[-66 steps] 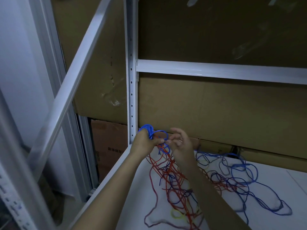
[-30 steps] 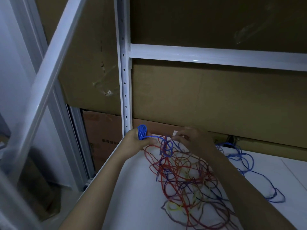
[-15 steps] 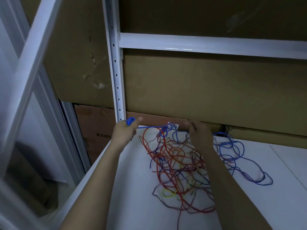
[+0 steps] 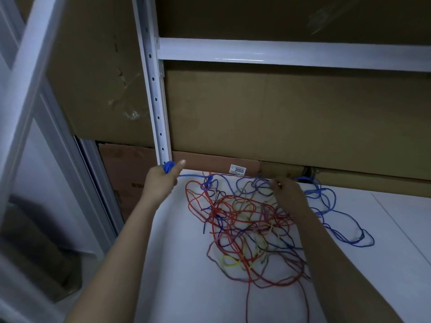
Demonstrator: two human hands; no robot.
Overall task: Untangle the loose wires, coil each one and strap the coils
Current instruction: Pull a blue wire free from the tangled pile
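The left hand point(image 4: 161, 181) has its grip clenched on a small blue coil point(image 4: 168, 167) at the shelf's far left corner, a blue wire point(image 4: 190, 176) running taut from it toward three o'clock into the tangle of wires point(image 4: 247, 222) on the white shelf point(image 4: 182, 287), while the right hand point(image 4: 288, 192) pinches strands at the tangle's far edge. I'd say pulling harder could cinch the knot where blue crosses red at about eleven o'clock of the pile, or drag the whole heap along. On the brown box point(image 4: 210, 163) behind sits a small label point(image 4: 238, 169) reading "3055"; the other printing is too dim to read.
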